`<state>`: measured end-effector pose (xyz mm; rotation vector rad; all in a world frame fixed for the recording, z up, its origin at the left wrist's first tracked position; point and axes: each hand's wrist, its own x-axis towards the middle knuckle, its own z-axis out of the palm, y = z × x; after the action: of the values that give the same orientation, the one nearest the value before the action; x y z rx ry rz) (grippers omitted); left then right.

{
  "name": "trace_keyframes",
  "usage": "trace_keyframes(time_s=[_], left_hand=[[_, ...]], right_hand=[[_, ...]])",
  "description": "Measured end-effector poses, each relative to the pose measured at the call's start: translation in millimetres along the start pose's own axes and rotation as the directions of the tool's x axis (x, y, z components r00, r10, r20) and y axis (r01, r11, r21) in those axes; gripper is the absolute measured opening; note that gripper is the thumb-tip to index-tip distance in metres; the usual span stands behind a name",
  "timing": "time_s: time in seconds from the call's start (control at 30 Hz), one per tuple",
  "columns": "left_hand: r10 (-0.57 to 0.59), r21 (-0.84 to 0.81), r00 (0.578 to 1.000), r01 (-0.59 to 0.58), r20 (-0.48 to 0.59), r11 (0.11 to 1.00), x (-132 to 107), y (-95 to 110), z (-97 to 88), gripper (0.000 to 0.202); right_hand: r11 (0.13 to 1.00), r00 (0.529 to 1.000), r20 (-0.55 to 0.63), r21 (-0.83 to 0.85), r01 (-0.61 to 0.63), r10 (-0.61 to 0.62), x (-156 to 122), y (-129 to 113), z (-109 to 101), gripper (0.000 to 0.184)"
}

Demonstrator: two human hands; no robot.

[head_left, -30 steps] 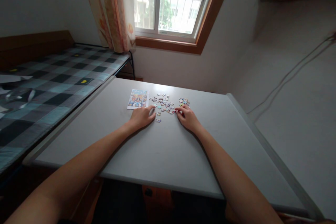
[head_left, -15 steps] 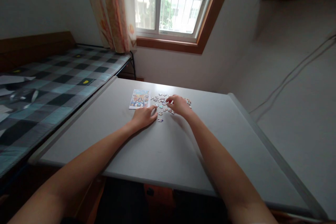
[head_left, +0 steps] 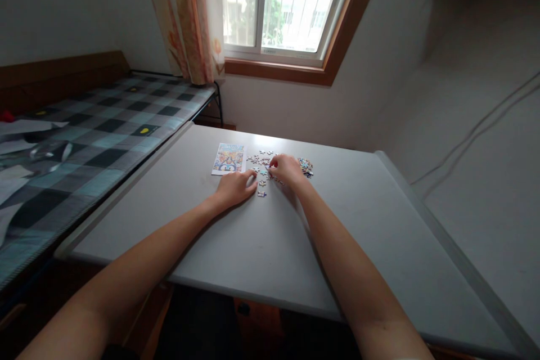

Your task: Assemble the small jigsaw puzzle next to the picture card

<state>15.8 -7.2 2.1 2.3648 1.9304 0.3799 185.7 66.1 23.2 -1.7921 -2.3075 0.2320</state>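
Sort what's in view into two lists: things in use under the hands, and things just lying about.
In use:
left hand
right hand
scattered puzzle pieces
heap of pieces
picture card
table

Lying about:
checked bed cover
papers on the bed
curtain
window

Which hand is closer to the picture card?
Left. The left hand rests just below the picture card; the right hand is farther right, over the loose pieces.

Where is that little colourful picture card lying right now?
The picture card lies flat on the white table, just beyond the left hand and left of the loose puzzle pieces.
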Motion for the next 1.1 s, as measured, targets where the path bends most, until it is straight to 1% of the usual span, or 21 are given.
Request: trace_keyframes(time_s=[0.2,0.3,0.6,0.8,1.1], left_hand=[[0.008,0.008,1.0,-0.008,-0.009,1.0,0.2,-1.2,0.7,0.037],[0.016,0.017,1.0,-0.015,-0.01,1.0,0.2,-2.0,0.5,0.038],[-0.001,0.02,1.0,0.001,-0.001,1.0,0.8,-0.5,-1.0,0.038],[0.014,0.021,1.0,-0.014,-0.006,1.0,0.0,-0.5,-2.1,0.037],[0.022,0.024,1.0,-0.022,0.003,0.999,-0.1,-0.8,-2.1,0.037]], right_hand=[[1.0,1.0,0.0,-0.008,0.008,-0.008,-1.6,-0.7,-1.5,0.023],[1.0,1.0,0.008,-0.001,0.008,-0.008,-1.5,-1.5,-1.7,0.02],[0.998,0.999,0.039,0.046,-0.03,0.028,3.3,2.0,1.9,0.02],[0.998,1.0,0.001,0.069,-0.003,0.003,3.6,4.1,4.6,0.023],[0.983,0.999,-0.025,0.179,0.039,-0.036,5.1,5.8,7.5,0.016]])
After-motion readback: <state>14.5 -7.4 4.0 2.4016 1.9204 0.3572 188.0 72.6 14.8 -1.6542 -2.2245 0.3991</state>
